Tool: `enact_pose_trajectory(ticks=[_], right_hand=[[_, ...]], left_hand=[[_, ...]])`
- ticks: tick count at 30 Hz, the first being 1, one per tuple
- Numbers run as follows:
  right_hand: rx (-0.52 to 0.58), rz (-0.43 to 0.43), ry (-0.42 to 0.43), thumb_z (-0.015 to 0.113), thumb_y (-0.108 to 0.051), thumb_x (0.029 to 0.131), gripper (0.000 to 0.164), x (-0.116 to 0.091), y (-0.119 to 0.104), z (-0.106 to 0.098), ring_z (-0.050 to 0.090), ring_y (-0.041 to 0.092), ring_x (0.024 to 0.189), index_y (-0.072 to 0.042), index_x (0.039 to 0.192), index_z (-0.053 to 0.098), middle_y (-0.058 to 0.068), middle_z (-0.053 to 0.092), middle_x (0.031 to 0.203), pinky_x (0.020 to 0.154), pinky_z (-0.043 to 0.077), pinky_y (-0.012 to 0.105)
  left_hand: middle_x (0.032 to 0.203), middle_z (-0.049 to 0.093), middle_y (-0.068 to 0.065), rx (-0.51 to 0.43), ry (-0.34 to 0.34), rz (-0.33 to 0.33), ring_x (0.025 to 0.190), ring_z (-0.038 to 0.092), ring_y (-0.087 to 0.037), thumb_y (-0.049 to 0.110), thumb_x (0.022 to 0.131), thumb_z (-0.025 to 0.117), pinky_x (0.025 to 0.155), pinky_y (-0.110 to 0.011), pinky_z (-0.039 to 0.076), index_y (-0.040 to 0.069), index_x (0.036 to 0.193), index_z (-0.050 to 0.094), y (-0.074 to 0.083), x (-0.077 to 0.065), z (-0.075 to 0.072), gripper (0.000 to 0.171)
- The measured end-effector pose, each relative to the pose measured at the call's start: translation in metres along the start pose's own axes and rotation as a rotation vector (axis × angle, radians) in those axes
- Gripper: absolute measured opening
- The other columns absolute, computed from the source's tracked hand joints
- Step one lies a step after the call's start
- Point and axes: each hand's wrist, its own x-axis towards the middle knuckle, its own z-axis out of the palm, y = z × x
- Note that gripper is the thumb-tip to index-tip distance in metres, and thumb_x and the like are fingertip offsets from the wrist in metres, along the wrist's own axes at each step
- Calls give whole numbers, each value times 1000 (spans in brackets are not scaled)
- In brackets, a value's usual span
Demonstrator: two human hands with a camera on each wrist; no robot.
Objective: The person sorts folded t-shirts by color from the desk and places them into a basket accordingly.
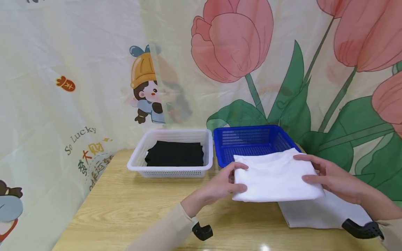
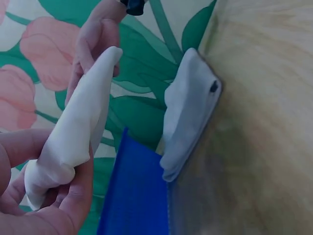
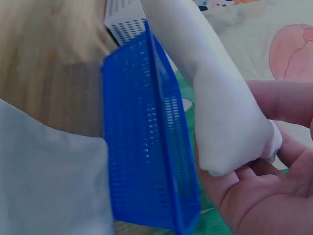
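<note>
A folded white garment (image 1: pixel 276 177) is held up between both hands, raised over the table in front of the blue basket (image 1: pixel 248 131). The left hand (image 1: pixel 223 182) pinches its left end, thumb on the near face. At the opposite end the right hand (image 1: pixel 333 181) grips it the same way. Seen edge-on in the left wrist view, the garment (image 2: pixel 73 127) is a thick, layered bundle. Below the right hand, a second folded white garment (image 1: pixel 326 212) lies on the table, partly covered by the held one. It bears a small dark mark in the left wrist view.
A white basket (image 1: pixel 171 171) stands left of the blue one, with a folded black garment (image 1: pixel 176 154) inside. Both rest on a wood-grain table (image 1: pixel 125 209). Behind them hangs a printed cloth (image 1: pixel 103 52) with tulips and cartoon figures.
</note>
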Motion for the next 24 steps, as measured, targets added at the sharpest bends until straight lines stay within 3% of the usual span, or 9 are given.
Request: enact_pose_trajectory(ticks=[4,9,13,18,21,24], right_hand=[[-90,-33,63,64,-18,108,67,17,-7,-17,51,15,112,-25,166,33,27,17,164,81,56,32],[-156,-38,90,68,-25,106,73,50,-16,-28,41,37,130,-16,167,30,32,12,168,85,51,24],[-173,-42,92,73,-28,102,80,76,-20,-30,25,49,143,-10,167,28,32,4,172,86,46,17],[-148,-36,103,73,-26,103,82,102,-16,-31,26,49,143,-9,168,25,33,5,171,87,45,16],[-117,-24,106,71,-22,104,82,114,-11,-32,26,47,145,-9,169,22,32,5,172,89,46,16],[-105,-19,114,70,-20,105,82,122,-9,-33,24,47,149,-9,170,21,30,3,173,105,47,32]], left_hand=[[134,56,-5,8,59,17,107,64,-23,7,97,77,86,-36,60,24,141,59,12,22,-3,50],[134,57,-3,41,182,21,108,63,-22,12,94,82,88,-36,60,28,138,61,17,50,-11,51],[132,58,-3,81,273,16,106,63,-22,13,93,84,88,-36,59,30,137,63,15,69,-21,52],[128,59,-6,81,350,17,103,64,-23,8,93,82,88,-37,58,30,137,63,7,87,-29,53],[132,59,-5,71,375,17,106,63,-23,6,93,82,93,-39,57,30,137,63,3,94,-29,54],[139,58,-4,70,391,5,113,61,-22,7,93,82,100,-42,55,30,137,62,1,99,-28,53]])
